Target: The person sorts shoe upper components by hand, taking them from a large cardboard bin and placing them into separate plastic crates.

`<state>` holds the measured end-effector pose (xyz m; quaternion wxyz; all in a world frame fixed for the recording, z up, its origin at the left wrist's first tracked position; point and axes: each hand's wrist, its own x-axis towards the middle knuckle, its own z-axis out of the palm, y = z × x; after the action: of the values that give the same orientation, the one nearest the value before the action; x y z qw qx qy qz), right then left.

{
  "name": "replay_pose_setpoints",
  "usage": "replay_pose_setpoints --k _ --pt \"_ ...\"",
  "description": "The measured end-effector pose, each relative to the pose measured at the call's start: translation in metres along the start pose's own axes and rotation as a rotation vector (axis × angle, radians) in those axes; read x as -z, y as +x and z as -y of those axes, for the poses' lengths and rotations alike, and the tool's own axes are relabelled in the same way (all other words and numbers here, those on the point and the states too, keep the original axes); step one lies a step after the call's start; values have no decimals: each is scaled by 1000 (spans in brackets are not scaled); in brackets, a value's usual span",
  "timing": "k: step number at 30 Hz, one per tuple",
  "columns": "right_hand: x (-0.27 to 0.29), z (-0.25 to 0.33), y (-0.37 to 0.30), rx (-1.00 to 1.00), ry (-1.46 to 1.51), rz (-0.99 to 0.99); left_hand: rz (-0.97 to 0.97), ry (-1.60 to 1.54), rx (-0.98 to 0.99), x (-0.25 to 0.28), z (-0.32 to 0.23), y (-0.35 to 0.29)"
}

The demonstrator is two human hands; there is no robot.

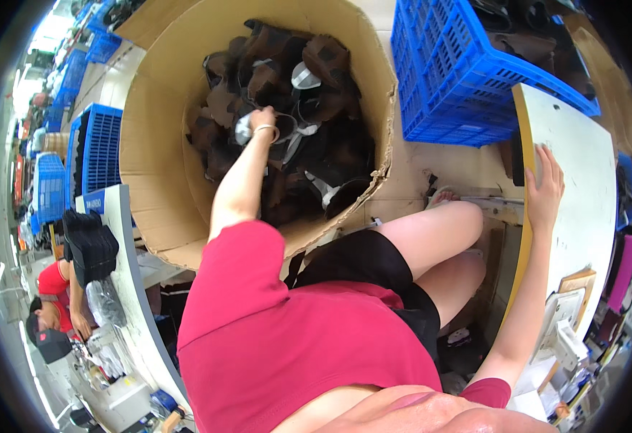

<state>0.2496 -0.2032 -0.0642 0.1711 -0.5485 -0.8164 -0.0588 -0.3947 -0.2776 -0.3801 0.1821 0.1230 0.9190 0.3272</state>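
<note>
The person in the raspberry-red, short-sleeved shirt [280, 346] is sitting with bare legs bent and both arms spreading apart. At eleven o'clock, a big, rounded, brown cardboard box [157, 123] is standing open, holding a heap of soft-looking, dark brown and black pieces [330, 137], a few showing white or silvery faces. The left hand [263, 119], wearing a thin, pale bracelet [268, 128] at the wrist, is resting over the middle of that heap. Its fingers are bending inward just beside a small, white-surfaced piece [243, 130], which is lying inside the box at the hand's eight o'clock; I cannot tell whether they are gripping it or only touching the heap.

Toward three o'clock, the bare right hand [545, 189] is lying open, palm down, on a white tabletop with a yellow edge [583, 159], its fingers pointing toward twelve and holding nothing. At one o'clock, a tall, blue, slatted plastic crate [439, 72] is standing near the box. A smaller-looking blue plastic crate [103, 144] is standing at ten. At nine, a stack of flat black pieces [91, 245] is sitting by a narrow white table [139, 281]. Farther off, at eight, a co-worker in a red top [55, 280] is leaning over a cluttered workbench.
</note>
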Motion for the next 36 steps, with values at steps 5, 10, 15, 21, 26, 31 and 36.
replay_pose_setpoints --k 5,10,15,21,26,31,36 --pt "-1 3 -4 97 -81 -120 440 -335 -540 209 -105 -114" --pt "35 125 -29 67 525 -254 790 -237 -842 300 -168 -296" --pt "83 138 -109 377 743 9 929 -1 -1540 311 -193 -369" --pt "77 177 -257 -414 1049 -82 1368 278 -1695 242 -175 -429" --pt "63 158 -298 -366 837 -9 1526 1001 -1450 196 -170 -421" --pt "60 157 -311 -356 867 -27 1394 757 -1519 204 -222 -480" --pt "61 153 -310 -281 901 4 1444 368 -1915 103 -204 -487"
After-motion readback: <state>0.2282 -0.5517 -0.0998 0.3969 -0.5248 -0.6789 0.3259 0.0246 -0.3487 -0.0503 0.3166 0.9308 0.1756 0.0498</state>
